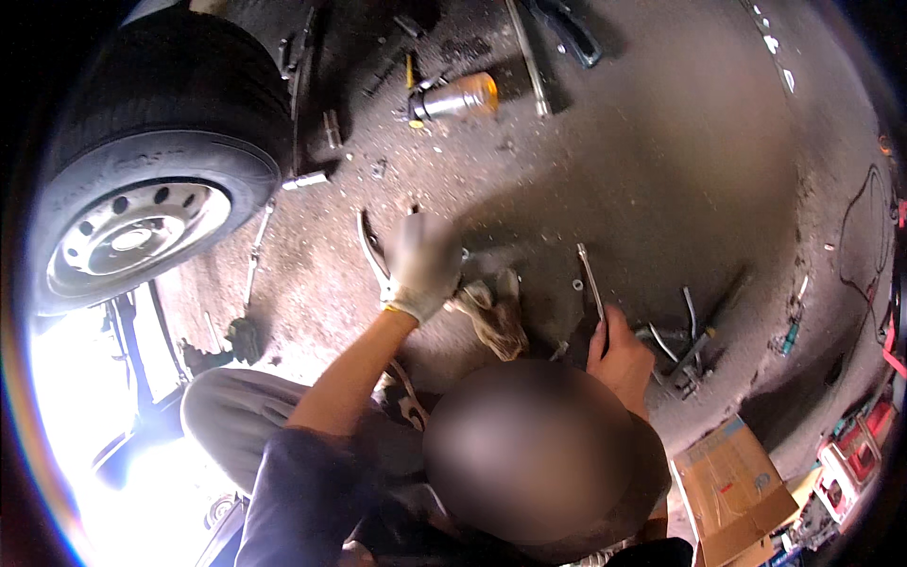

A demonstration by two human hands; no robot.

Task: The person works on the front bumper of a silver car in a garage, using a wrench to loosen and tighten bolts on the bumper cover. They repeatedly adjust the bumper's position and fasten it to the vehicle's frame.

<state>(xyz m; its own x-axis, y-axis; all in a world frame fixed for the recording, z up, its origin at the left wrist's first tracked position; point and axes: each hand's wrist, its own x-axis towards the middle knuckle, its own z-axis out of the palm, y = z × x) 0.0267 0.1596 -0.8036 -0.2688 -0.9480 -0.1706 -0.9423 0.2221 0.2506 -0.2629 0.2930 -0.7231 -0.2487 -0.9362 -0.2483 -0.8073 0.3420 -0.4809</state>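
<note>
My left hand (420, 265) wears a pale work glove and reaches over the floor. It is blurred, so its fingers cannot be made out; a small dark piece pokes past its far end. Just left of it lies a curved metal pipe (367, 241). My bare right hand (621, 352) is closed around the dark handle of a slim metal-shafted hand tool (591, 279), whose tip points away from me. Between both hands lies a crumpled, dirty work glove (496, 317). A small metal ring (577, 284) sits on the floor beside the shaft.
A wheel with tyre (161, 161) stands at the far left. An orange-ended clear cylinder (458, 97), a long metal bar (527, 57) and loose tools lie farther off. Pipes (688, 312) lie right of my right hand, above a cardboard box (732, 477). A blurred round shape covers the lower middle.
</note>
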